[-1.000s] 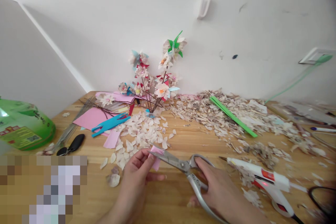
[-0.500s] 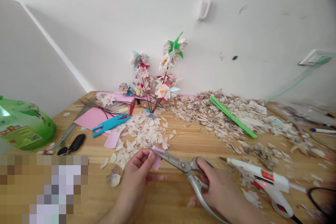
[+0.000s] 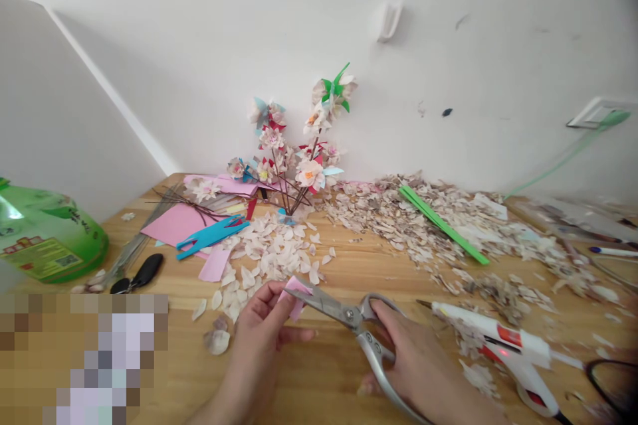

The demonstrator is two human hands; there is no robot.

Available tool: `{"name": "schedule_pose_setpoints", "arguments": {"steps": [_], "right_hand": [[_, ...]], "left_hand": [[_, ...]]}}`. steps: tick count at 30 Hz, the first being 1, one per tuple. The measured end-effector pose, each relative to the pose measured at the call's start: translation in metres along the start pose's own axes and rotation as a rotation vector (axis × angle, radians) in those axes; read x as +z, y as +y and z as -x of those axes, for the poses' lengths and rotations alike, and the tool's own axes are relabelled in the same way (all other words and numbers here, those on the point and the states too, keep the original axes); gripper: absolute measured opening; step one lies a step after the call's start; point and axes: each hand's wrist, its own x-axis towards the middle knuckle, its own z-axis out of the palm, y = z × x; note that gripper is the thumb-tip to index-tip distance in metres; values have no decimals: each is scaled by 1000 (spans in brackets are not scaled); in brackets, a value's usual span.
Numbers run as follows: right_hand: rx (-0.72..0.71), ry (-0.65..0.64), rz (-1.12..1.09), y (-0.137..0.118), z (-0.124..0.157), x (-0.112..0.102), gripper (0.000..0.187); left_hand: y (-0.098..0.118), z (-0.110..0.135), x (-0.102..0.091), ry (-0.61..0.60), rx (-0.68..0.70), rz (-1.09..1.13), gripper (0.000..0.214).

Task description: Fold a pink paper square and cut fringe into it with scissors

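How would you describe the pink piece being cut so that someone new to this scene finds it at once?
On the wooden table, look at the near edge, in front of the scattered pale petals. The small pink paper piece is pinched in the left hand, with the silver scissors in the right hand biting into it. Other pink papers lie flat farther back; only this one is held.

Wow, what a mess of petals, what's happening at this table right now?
A person is cutting paper. The left hand pinches a small pink paper piece in its fingers, while the right hand works silver scissors whose blades meet the paper's edge. Pale cut petals lie scattered on the wooden table just beyond. A bunch of paper flowers stands by the wall, and a glue gun lies to the right.
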Motion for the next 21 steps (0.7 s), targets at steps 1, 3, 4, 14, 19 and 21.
{"name": "schedule_pose_setpoints", "arguments": {"steps": [1, 3, 4, 14, 19, 21], "right_hand": [[-2, -3, -1, 0, 0, 0, 46], [1, -8, 2, 1, 0, 1, 45], [2, -8, 2, 1, 0, 1, 45], [-12, -14, 7, 2, -1, 2, 42], [-4, -25, 8, 1, -1, 0, 42], [1, -26, 2, 2, -1, 1, 40]], "left_hand": [[-1, 0, 0, 7, 0, 0, 17], [-1, -1, -1, 18, -4, 0, 17], [-2, -1, -1, 20, -9, 4, 17], [-1, 1, 3, 51, -29, 30, 18], [-2, 0, 2, 41, -36, 21, 18], [-2, 0, 2, 45, -41, 25, 18]]}}
